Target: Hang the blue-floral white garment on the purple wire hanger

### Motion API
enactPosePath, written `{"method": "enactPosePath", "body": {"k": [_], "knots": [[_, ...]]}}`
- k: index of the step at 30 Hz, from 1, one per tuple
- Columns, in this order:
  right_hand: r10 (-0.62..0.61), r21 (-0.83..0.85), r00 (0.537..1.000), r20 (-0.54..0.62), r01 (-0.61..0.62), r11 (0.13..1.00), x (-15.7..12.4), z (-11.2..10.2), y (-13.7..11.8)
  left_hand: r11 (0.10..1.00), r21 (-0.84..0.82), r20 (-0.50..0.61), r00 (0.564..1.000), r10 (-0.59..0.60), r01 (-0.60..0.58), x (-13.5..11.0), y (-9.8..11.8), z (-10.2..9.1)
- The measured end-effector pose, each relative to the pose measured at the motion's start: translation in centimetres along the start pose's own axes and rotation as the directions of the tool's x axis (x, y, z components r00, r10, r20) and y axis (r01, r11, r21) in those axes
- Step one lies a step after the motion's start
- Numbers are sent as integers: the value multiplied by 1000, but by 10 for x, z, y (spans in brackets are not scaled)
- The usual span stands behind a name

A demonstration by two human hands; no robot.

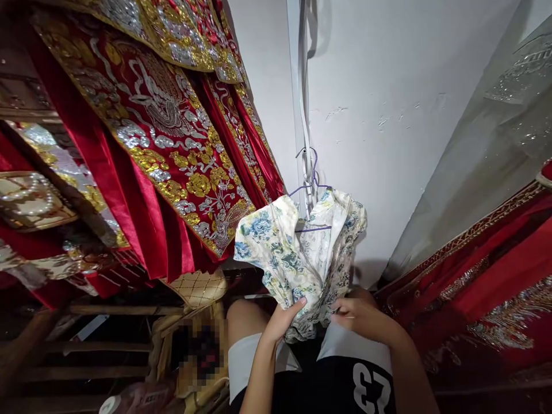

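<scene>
A floral blouse [280, 247], white with blue and yellow flowers, hangs on a thin purple wire hanger [315, 167] in front of me. Its neckline falls open in a V, and the hem is gathered. My left hand [284, 319] grips the lower left part of the blouse, thumb on top of the cloth and fingers hidden behind it. Beside the lower right edge of the blouse is my right hand [360, 316], its fingers closed in a pinch. Something small and dark shows at those fingertips, too small to name.
A white strap or cord [305, 115] runs down the pale wall [379, 75] to the hanger. Red garments with gold and silver embroidery [172, 126] hang at left; another red beaded garment [487, 276] is at right. Wooden slats [86, 347] and a bottle [138, 398] are lower left.
</scene>
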State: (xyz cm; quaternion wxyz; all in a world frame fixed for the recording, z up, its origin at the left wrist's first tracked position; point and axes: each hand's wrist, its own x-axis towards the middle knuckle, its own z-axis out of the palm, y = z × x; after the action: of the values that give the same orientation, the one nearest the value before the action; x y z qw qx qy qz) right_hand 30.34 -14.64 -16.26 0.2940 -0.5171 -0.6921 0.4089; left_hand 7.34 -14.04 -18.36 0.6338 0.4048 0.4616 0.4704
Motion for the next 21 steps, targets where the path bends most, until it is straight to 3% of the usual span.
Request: {"method": "enactPosePath", "body": {"k": [2,4,7,11,13,17,21], "knots": [[-4,24,982,190,0,1000,7,10,-12,997,67,33,999,30,-32,-1,0,6],[-24,73,979,204,10,997,13,16,-24,990,125,58,997,58,-64,-3,-1,10],[-22,116,988,151,4,993,18,19,-26,983,172,53,997,55,-63,-7,0,11],[63,129,985,-162,-42,991,17,13,-21,980,196,42,998,36,-43,-9,0,8],[87,109,965,-246,-62,992,16,10,-25,977,206,55,998,39,-49,-8,-2,7],[78,42,965,-249,-70,997,13,9,-34,976,215,55,998,30,-41,-6,-8,3],[96,162,979,-179,-67,985,17,18,-23,977,210,5,999,34,-35,-6,-9,1]]}}
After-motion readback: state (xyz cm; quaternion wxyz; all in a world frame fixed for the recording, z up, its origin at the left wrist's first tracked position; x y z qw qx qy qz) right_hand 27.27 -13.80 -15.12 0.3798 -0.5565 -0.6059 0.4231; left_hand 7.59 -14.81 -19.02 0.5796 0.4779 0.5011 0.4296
